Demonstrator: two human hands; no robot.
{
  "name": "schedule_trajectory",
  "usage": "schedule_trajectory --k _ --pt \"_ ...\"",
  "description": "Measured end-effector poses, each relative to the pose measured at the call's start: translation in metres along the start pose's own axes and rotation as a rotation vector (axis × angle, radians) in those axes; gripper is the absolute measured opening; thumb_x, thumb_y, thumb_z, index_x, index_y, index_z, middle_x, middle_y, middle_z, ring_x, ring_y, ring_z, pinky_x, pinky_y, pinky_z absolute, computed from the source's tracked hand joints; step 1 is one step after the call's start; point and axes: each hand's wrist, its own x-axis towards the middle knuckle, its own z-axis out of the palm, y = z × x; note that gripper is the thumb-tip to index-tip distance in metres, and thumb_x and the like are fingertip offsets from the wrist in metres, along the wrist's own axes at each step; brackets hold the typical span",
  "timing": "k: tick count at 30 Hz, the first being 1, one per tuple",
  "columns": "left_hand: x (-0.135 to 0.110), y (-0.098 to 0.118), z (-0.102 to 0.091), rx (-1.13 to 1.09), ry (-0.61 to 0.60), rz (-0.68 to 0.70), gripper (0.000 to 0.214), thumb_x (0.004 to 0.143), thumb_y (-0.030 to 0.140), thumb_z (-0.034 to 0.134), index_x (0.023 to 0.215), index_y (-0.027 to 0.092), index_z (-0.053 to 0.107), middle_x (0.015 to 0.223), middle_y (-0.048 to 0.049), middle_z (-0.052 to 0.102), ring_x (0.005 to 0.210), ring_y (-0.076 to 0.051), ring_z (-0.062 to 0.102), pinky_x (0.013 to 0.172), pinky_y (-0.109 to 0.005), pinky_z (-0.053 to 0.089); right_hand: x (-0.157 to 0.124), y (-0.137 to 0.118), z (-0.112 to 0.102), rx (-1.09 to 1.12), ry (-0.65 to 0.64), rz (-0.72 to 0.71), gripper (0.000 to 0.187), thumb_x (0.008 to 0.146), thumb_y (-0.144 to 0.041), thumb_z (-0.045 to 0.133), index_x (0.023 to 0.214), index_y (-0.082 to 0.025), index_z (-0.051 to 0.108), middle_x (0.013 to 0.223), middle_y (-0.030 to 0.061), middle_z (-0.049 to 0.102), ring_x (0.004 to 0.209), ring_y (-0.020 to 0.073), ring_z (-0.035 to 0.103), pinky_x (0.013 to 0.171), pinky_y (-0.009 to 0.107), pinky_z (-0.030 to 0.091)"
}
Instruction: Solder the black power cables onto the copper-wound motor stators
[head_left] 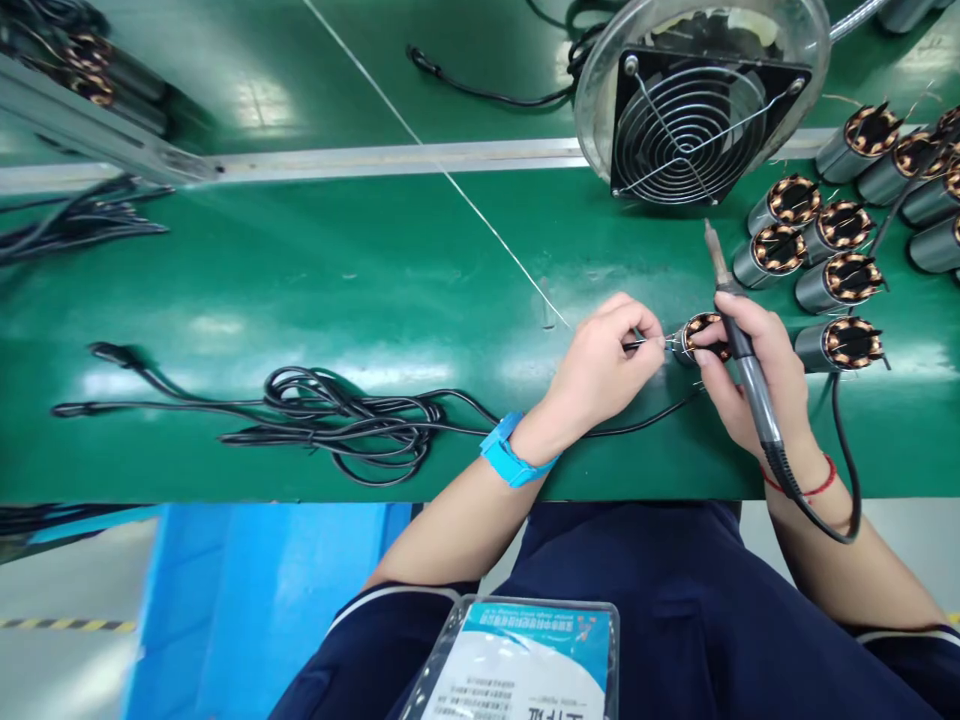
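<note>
Far left on the green tabletop (375, 280) sits a loose tangle of black cable (337, 425), well apart from the hands. A thin solder wire (450, 180) runs diagonally down across the tabletop towards them. The left hand (600, 365), with a blue strap (510, 458) on the wrist, has thumb and fingertips pinched together on a thin wire (645, 343) at the mouth of a stator (694, 335) – too small to tell if it's a lead or a fine tool. The stator lies on its side on the tabletop, between the two hands. The right hand (780, 380) is wrapped shut around the iron (724, 275), tip pointing up and away, while its fingertips also steady the stator.

What could go wrong, as a guess: the iron's tip is free in the air near the fan (694, 120) and the other stators (836, 285), so a wrist twist could swing it onto windings or fingers. One hand doing two jobs means the stator, being round, could roll. The iron's cord loops off the edge by the forearm and could snag.

The surface is a glossy green mat with a metal rail (375, 160) behind. Below the edge there's something blue (262, 600) and grey floor with striped tape (67, 625) – it looks like a factory line.
</note>
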Motion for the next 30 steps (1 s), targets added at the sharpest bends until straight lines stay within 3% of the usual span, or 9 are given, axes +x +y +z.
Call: schedule_trajectory --k 7,12,15,19,24,30 --pt "0.000 -0.004 0.003 -0.021 0.026 0.002 0.016 0.072 0.001 0.055 0.064 0.015 0.058 0.070 0.0018 0.053 0.062 -0.007 0.047 0.055 -0.019 0.037 0.007 0.002 0.009 -0.042 0.008 0.068 0.044 0.091 -0.027 0.055 0.133 -0.033 0.045 0.087 -0.0005 0.068 0.089 0.0227 0.059 0.085 0.043 0.048" --pt "-0.003 -0.005 0.007 -0.033 0.038 0.022 0.015 0.072 0.002 0.055 0.065 0.015 0.058 0.072 0.0007 0.055 0.065 -0.007 0.049 0.055 -0.019 0.039 -0.006 -0.001 0.002 0.019 0.139 0.054 0.043 0.092 -0.025 0.055 0.134 -0.034 0.048 0.091 0.0002 0.069 0.085 0.0220 0.064 0.086 0.045 0.050" --pt "-0.004 -0.006 0.011 -0.041 0.051 0.028 0.016 0.072 0.001 0.055 0.064 0.015 0.057 0.072 0.0008 0.055 0.066 -0.008 0.050 0.055 -0.019 0.039 -0.019 -0.002 -0.004 0.107 0.234 0.047 0.040 0.090 -0.026 0.057 0.130 -0.032 0.054 0.090 0.0017 0.068 0.075 0.0196 0.064 0.072 0.039 0.053" --pt "-0.005 -0.006 0.012 -0.058 0.073 0.032 0.017 0.072 0.000 0.054 0.064 0.015 0.056 0.073 0.0009 0.055 0.064 -0.007 0.049 0.053 -0.018 0.038 -0.032 0.000 -0.009 0.169 0.329 -0.135 0.027 0.086 -0.028 0.062 0.112 -0.022 0.065 0.069 -0.0001 0.060 0.054 0.0132 0.051 0.050 0.030 0.044" --pt "-0.004 -0.006 0.012 -0.062 0.085 0.046 0.018 0.071 -0.001 0.054 0.063 0.015 0.055 0.071 0.0014 0.054 0.063 -0.006 0.048 0.052 -0.018 0.037 -0.039 0.002 -0.011 0.223 0.274 -0.172 0.014 0.087 -0.024 0.058 0.098 -0.019 0.065 0.063 -0.0016 0.055 0.051 0.0118 0.047 0.048 0.029 0.040" --pt "-0.004 -0.006 0.013 -0.033 0.086 0.019 0.019 0.071 -0.002 0.053 0.063 0.016 0.053 0.069 0.0023 0.053 0.064 -0.007 0.048 0.052 -0.020 0.037 -0.039 0.002 -0.009 0.197 0.281 -0.194 0.013 0.085 -0.022 0.059 0.096 -0.018 0.064 0.062 -0.0021 0.055 0.051 0.0113 0.048 0.050 0.029 0.042"
